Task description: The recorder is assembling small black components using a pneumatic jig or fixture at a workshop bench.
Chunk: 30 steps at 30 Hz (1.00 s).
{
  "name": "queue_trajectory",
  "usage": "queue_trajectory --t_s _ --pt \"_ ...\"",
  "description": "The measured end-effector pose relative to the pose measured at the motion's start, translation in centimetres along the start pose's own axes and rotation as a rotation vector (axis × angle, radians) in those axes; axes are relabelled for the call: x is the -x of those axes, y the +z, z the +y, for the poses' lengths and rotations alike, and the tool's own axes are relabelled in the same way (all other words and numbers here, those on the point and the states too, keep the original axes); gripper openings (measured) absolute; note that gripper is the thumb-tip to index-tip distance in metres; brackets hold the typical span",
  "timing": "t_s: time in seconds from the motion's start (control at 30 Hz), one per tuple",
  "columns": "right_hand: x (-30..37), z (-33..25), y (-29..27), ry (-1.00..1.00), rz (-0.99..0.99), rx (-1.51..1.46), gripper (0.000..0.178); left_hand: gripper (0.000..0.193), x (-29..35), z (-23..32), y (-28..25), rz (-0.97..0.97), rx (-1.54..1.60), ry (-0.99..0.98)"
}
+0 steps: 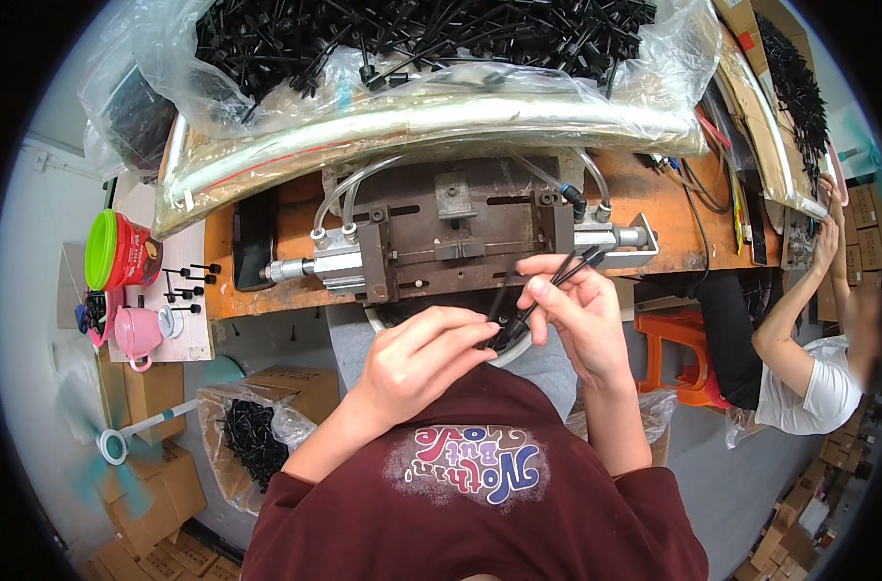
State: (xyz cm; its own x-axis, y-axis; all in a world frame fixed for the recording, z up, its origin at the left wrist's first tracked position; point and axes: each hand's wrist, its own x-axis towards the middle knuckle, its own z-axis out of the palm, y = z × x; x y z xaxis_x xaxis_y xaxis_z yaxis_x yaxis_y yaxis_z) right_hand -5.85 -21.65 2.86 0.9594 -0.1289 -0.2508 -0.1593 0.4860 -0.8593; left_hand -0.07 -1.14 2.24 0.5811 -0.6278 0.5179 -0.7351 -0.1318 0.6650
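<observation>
In front of my chest my right hand (pixel 586 315) is closed around a few thin black plastic sticks (pixel 584 263), their upper ends sticking out above the fingers. My left hand (pixel 417 358), just beside it, has thumb and fingers pinched together. A slim dark piece (pixel 502 302) rises from the left fingertips, partly blurred, and looks like another such stick. Both hands are over my lap, close below a dark metal fixture (pixel 417 263) on the bench. Silver pneumatic cylinders (pixel 336 266) with clear air hoses flank the fixture.
A plastic-lined tray (pixel 441 121) heaped with black parts (pixel 412 39) spans the bench's back. At left are a green-and-red tub (pixel 121 250), a pink cup (pixel 139 334) and a fan (pixel 113 445). A co-worker (pixel 814 378) works at right, near an orange stool (pixel 675 353).
</observation>
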Motion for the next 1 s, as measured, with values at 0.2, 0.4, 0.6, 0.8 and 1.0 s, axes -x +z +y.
queue_trajectory --t_s 0.2,0.4,0.6,0.8,1.0 --pt "0.8 0.5 -0.7 -0.106 -0.004 0.068 0.03 0.026 1.5 -1.6 1.9 0.066 -0.248 -0.126" --pt "1.3 -0.1 -0.3 -0.092 0.001 0.116 0.023 0.023 0.8 -3.2 2.9 0.016 -0.547 -0.029" --pt "2.0 0.0 -0.6 -0.027 0.035 0.159 0.019 0.022 0.3 -3.2 2.8 0.015 -0.555 -0.025" --pt "2.5 -0.1 -0.6 0.019 0.037 0.063 0.008 0.024 0.0 -2.7 3.0 0.027 -0.542 -0.043" --pt "2.5 -0.6 -0.3 0.03 0.055 0.031 0.017 0.024 -0.2 -2.5 2.7 0.007 -0.576 -0.036"
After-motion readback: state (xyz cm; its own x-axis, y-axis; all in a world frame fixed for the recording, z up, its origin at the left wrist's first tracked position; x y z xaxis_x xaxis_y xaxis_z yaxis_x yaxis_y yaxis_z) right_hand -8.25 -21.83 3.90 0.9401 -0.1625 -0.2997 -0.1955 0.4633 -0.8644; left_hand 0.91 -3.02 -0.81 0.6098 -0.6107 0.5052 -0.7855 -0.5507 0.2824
